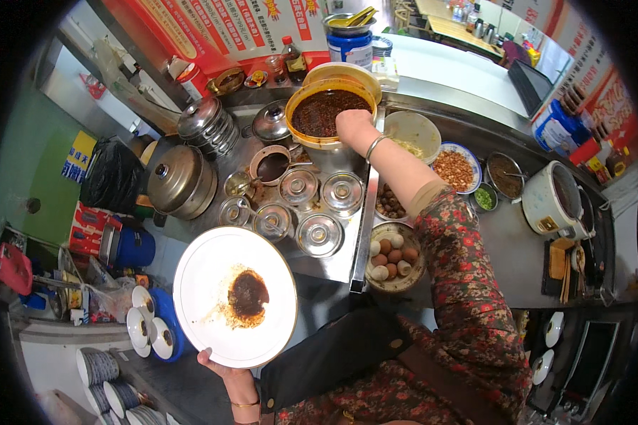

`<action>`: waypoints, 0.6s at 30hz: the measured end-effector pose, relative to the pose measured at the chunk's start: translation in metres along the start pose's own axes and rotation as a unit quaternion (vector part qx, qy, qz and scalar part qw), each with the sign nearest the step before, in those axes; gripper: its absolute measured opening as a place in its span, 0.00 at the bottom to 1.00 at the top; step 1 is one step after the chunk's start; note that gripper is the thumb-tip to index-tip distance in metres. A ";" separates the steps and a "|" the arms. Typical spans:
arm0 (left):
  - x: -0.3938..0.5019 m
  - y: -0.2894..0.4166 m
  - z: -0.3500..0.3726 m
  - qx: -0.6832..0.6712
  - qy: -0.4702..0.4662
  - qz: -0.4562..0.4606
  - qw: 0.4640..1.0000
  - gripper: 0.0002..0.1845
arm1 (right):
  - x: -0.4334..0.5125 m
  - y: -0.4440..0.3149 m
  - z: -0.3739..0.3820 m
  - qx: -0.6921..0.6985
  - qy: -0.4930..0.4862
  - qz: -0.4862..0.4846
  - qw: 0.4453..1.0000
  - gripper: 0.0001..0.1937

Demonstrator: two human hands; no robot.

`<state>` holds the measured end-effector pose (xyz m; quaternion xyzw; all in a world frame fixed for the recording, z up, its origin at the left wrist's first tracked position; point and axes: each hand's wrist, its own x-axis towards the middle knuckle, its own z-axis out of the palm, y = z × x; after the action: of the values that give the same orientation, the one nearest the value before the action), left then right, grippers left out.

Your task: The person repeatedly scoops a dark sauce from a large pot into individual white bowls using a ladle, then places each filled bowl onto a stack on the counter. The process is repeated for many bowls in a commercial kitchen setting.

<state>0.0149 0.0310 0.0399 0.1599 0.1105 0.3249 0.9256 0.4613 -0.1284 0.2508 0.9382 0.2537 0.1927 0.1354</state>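
My left hand [226,366] holds a white plate [207,297] by its lower rim; a dark brown sauce [248,297] with an oily edge lies right of the plate's middle. My right hand [355,126] is closed at the right side of a yellow tub [292,95], over its dark red chilli oil [324,109]; what its fingers grip is hidden. Below the tub stand a bowl of dark liquid [273,166] and several lidded metal pots [319,235]. Under my right forearm are a bowl of brown and white eggs [394,258] and a plate of chopped peanuts [453,169].
Large lidded pots [182,182] stand left on the steel counter. A raised metal edge [362,239] divides the worktop. At right are a small bowl of chopped green onion [484,199] and a white cooker [545,199]. Plates with sauce [162,340] and stacked bowls [98,366] sit lower left.
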 end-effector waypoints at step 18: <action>0.148 -0.034 0.050 0.016 -0.070 -0.053 0.996 0.48 | 0.105 0.038 0.074 -0.021 -0.007 -0.047 0.999 0.10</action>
<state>0.1630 0.0889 0.0581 0.1908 0.0589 0.2615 0.9443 0.5928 -0.1167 0.2289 0.9233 0.2929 0.1849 0.1659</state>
